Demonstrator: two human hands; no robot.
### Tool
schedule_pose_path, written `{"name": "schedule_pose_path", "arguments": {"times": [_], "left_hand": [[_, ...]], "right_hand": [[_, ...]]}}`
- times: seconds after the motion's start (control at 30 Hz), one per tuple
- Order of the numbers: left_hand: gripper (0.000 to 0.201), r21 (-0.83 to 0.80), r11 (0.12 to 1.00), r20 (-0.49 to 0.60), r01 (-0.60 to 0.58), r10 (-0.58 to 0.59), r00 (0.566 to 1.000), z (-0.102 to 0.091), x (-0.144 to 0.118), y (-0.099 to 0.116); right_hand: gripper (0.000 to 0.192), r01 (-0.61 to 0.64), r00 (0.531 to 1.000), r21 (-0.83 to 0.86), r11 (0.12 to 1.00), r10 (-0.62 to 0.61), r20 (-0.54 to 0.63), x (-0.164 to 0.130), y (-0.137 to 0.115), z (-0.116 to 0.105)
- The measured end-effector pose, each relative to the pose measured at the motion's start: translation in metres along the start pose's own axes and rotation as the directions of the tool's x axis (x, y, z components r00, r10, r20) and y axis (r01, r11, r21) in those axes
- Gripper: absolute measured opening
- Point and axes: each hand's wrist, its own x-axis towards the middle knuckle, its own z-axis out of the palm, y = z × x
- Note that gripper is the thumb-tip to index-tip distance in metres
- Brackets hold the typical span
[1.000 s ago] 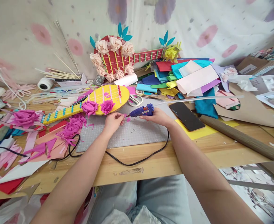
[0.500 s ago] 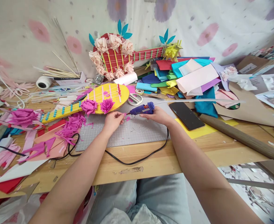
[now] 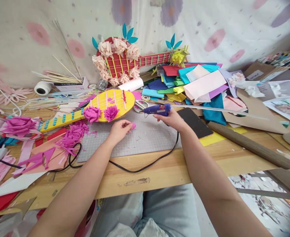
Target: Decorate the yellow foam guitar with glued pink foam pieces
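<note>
Left hand: my left hand (image 3: pixel 118 129) rests on the grey cutting mat (image 3: pixel 145 140), fingers pinched shut on a small pink paper piece (image 3: pixel 133 125).
Right hand: my right hand (image 3: pixel 172 119) is wrapped closed around the handle of the blue glue gun (image 3: pixel 157 110), which I hold above the far edge of the mat, nozzle pointing left, apart from the pink piece.
Glue stick: a long clear stick (image 3: pixel 221 109) juts from the back of the gun toward the table's right side.
Cord: a black cord (image 3: pixel 145 168) loops from the gun toward the table's near edge.
Nearby: a yellow paper guitar (image 3: pixel 95 108) lies just past the mat's far left corner; scissors (image 3: pixel 138 106) sit beside it; a black phone (image 3: pixel 195 122) lies right of my wrist.
</note>
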Motion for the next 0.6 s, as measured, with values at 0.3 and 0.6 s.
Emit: {"name": "schedule_pose_path", "arguments": {"times": [0.3, 0.6], "left_hand": [[0.017, -0.003, 0.999, 0.021, -0.05, 0.05, 0.999, 0.002, -0.004, 0.005], [0.014, 0.13, 0.978, 0.052, -0.164, 0.159, 0.986, 0.0, -0.004, -0.003]], "right_hand": [[0.053, -0.236, 0.913, -0.14, 0.962, 0.171, -0.369, 0.026, 0.039, -0.011], [0.05, -0.284, 0.943, -0.588, 0.757, 0.111, -0.313, 0.007, 0.016, -0.028]]}}
